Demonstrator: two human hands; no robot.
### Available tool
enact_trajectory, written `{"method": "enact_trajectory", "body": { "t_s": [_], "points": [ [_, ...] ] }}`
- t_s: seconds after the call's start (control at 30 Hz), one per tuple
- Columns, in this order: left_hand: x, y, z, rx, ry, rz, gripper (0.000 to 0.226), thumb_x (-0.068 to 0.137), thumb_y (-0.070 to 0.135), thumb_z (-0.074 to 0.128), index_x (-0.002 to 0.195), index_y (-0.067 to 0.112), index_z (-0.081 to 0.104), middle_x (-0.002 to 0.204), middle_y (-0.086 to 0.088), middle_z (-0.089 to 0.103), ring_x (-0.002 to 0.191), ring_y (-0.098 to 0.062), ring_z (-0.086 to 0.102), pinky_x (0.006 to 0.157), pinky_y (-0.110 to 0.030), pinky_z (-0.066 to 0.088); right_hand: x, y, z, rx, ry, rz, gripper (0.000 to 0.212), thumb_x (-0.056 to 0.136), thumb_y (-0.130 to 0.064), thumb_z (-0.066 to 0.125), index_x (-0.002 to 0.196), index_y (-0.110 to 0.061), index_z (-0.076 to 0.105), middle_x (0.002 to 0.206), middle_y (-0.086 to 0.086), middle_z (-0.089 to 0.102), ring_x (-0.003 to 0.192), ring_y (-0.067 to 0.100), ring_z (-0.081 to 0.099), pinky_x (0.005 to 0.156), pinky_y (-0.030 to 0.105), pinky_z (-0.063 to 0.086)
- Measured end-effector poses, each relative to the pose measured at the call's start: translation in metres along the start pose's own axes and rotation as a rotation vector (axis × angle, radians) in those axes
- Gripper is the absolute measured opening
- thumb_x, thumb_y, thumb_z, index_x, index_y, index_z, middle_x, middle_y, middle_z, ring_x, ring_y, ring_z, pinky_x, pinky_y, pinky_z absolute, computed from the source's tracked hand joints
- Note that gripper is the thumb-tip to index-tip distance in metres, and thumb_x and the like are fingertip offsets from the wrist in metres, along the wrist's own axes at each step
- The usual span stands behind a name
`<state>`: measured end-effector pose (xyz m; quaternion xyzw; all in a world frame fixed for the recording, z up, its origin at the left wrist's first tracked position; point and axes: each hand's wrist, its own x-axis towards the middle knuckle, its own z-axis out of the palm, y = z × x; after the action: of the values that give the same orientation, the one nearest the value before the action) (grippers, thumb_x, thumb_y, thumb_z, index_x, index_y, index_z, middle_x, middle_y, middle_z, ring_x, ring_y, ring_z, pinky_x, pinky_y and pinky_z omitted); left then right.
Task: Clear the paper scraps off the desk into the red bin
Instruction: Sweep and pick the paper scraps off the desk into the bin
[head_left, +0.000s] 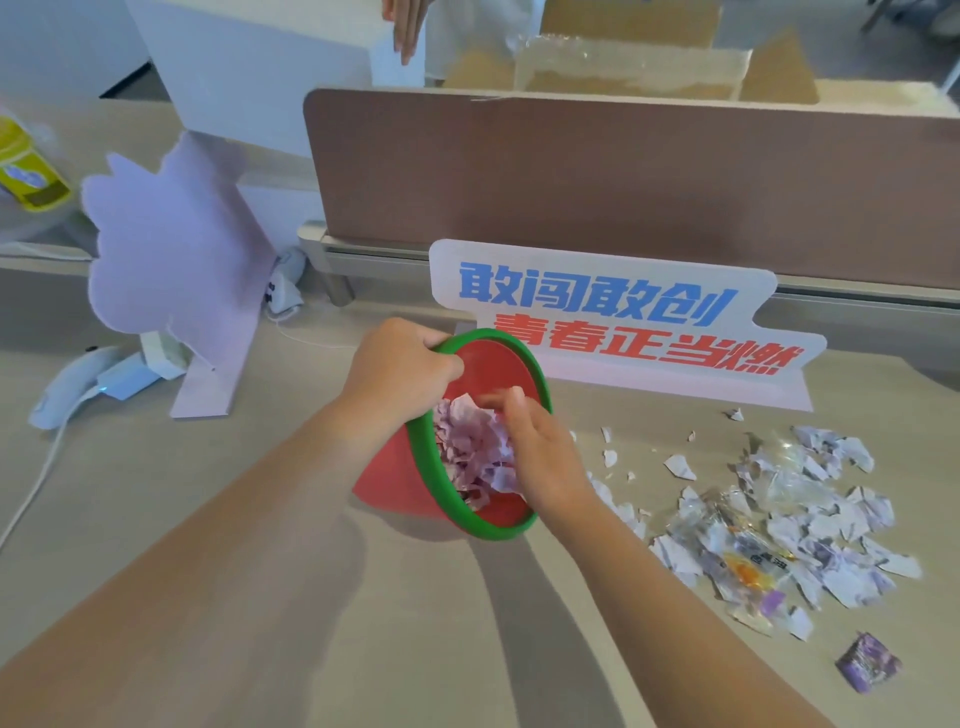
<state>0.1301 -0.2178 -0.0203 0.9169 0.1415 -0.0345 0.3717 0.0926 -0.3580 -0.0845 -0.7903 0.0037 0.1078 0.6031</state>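
Left hand (397, 371) is clamped on the green rim of the red bin (392, 480), which is tipped on its side on the desk (208, 519), mouth facing right. Right hand (540, 452) is at the bin mouth against a wad of paper scraps (475, 447), fingers blurred, grip unclear. More scraps (789, 519) lie on the desk right of the bin.

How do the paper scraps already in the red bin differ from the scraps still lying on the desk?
The crumpled purple-white scraps in the green-rimmed red bin form one bunched wad; the torn scraps on the beige desk lie spread loosely and flatter. The right hand touches the bin's scraps; no hand touches the desk's. Clear plastic wrappers mix with the desk's scraps. The left hand tilts the bin. Both look like the same purple-printed paper.
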Motion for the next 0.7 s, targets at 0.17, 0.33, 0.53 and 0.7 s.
{"method": "enact_trajectory", "body": {
  "t_s": [0.17, 0.33, 0.53, 0.7],
  "points": [
    [0.003, 0.0, -0.003, -0.011, -0.027, 0.003, 0.014, 0.073, 0.013, 0.064, 0.067, 0.016, 0.077, 0.05, -0.001, 0.049, 0.05, -0.018, 0.041, 0.05, -0.025, 0.034, -0.007, 0.056, -0.064, -0.178, 0.5, 0.012, 0.023, 0.095, -0.024, 0.043, 0.102, -0.016, 0.064, 0.108, -0.002, 0.058, 0.107, 0.016, 0.054, 0.09, 0.03, 0.039],
    [0.01, 0.001, -0.002, -0.027, -0.034, -0.032, 0.033, 0.071, 0.011, 0.064, 0.041, 0.027, 0.064, 0.032, 0.008, 0.043, 0.04, -0.012, 0.038, 0.045, -0.023, 0.03, 0.005, 0.139, -0.094, -0.493, 0.434, 0.293, 0.041, 0.093, -0.039, 0.038, 0.13, -0.022, 0.038, 0.143, 0.008, 0.028, 0.134, 0.031, 0.026, 0.107, 0.045, 0.027],
    [0.013, -0.001, -0.001, -0.018, -0.042, -0.023, 0.02, 0.074, 0.009, 0.062, 0.065, 0.019, 0.076, 0.048, 0.002, 0.048, 0.047, -0.014, 0.039, 0.039, -0.015, 0.03, 0.037, 0.147, -0.058, -0.705, 0.118, 0.033, 0.049, 0.092, -0.05, 0.026, 0.135, -0.026, 0.032, 0.148, 0.008, 0.026, 0.139, 0.029, 0.018, 0.114, 0.048, 0.023],
    [0.017, -0.005, -0.004, -0.008, 0.005, -0.048, 0.015, 0.072, 0.01, 0.062, 0.061, 0.012, 0.072, 0.051, 0.0, 0.048, 0.053, -0.015, 0.04, 0.049, -0.025, 0.032, 0.05, 0.144, -0.04, -0.89, -0.238, -0.101, 0.058, 0.092, -0.057, 0.018, 0.146, -0.035, 0.013, 0.159, 0.002, 0.007, 0.146, 0.021, -0.002, 0.12, 0.042, 0.002]
  ]
}}
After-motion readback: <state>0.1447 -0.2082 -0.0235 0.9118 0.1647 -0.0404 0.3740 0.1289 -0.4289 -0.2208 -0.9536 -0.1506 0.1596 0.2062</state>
